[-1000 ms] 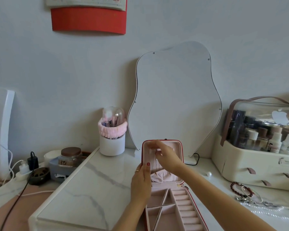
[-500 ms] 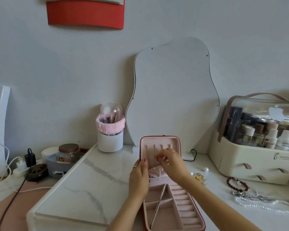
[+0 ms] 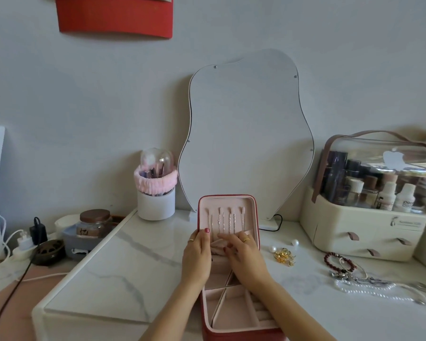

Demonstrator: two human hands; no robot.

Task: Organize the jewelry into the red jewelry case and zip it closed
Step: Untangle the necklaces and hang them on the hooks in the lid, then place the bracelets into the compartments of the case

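Observation:
The red jewelry case lies open on the white marble table, its pink lid standing upright. Several thin silver chains hang from hooks inside the lid. My left hand grips the lid's left edge, thumb on the pink lining. My right hand pinches the rim of the lid's pocket, where the chain ends hang. The tray compartments below look bare where visible. Loose jewelry lies to the right: gold earrings, pearl studs, a dark red bead bracelet and a pearl necklace.
A wavy mirror leans on the wall behind the case. A cream cosmetics organizer stands at the right, a white brush cup with a pink band at the left. Further left are a jar, a charger and cables.
My right hand has come down from the hooks at the top of the lid to the pocket rim, and the hanging chains now show. My left hand stays on the lid's left edge.

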